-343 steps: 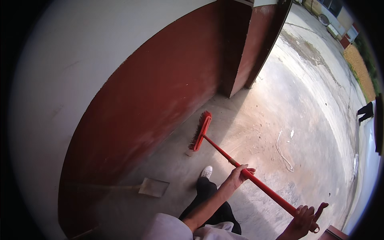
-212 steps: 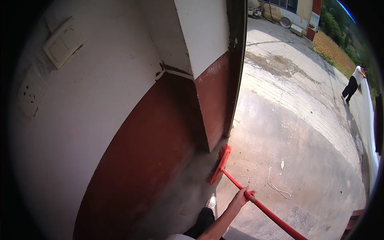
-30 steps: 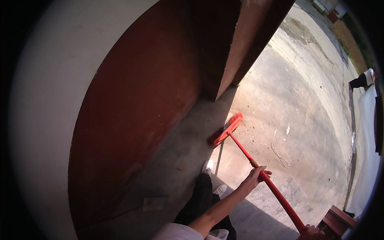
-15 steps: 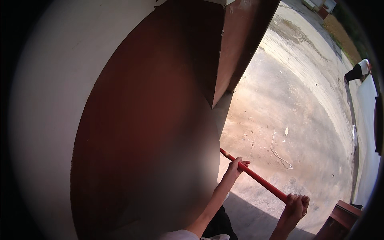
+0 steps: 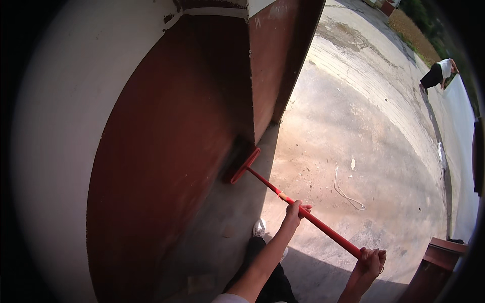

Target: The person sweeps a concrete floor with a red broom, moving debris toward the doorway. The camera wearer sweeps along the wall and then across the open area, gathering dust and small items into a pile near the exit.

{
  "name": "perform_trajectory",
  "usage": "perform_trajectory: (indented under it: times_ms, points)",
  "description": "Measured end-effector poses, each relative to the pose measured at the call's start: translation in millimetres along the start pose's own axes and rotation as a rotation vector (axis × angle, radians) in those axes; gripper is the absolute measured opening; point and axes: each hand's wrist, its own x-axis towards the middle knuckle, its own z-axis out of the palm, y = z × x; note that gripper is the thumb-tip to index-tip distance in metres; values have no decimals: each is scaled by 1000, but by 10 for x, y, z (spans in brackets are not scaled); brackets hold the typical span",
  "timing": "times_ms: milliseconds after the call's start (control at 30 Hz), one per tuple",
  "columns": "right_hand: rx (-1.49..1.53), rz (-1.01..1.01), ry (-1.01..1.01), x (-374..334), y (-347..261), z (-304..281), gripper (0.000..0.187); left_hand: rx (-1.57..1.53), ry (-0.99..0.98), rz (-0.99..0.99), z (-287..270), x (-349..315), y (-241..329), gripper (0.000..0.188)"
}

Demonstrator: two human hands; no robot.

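A red-handled broom [image 5: 331, 233] slants across in front of me, from my right hand at the lower right up to its red head [image 5: 246, 165]. Dark bristles seem to show along the head, which lies by the foot of the dark red wall near its corner. Partway along the pole, my left hand [image 5: 294, 211] is wrapped round it, just below an orange-yellow band. My right hand [image 5: 372, 261] grips the pole's upper end. Both hands are closed.
A white and dark red wall [image 5: 146, 146] rises on the left, with a jutting pillar [image 5: 265, 60]. A loop of pale cord [image 5: 346, 192] and small debris lie on the sunlit concrete. A reddish post [image 5: 432, 270] stands at lower right. Another person [image 5: 438, 73] bends beside a whitish sheet [image 5: 462, 106] far right.
The broom's head, hidden behind the wall's edge before, now shows by the wall's foot. My view has shifted, so my shoe appears. Both hands keep their hold on the pole.
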Motion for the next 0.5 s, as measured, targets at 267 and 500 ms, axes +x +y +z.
perform_trajectory:
  times_ms: [267,500]
  points:
    - [-31,-131,-124,-108,-771,103,9,-69,-204,-120,463,-597,-165,26]
    - [-11,-118,-184,772,-680,26,9,-174,-224,-86,852,-194,-169,20]
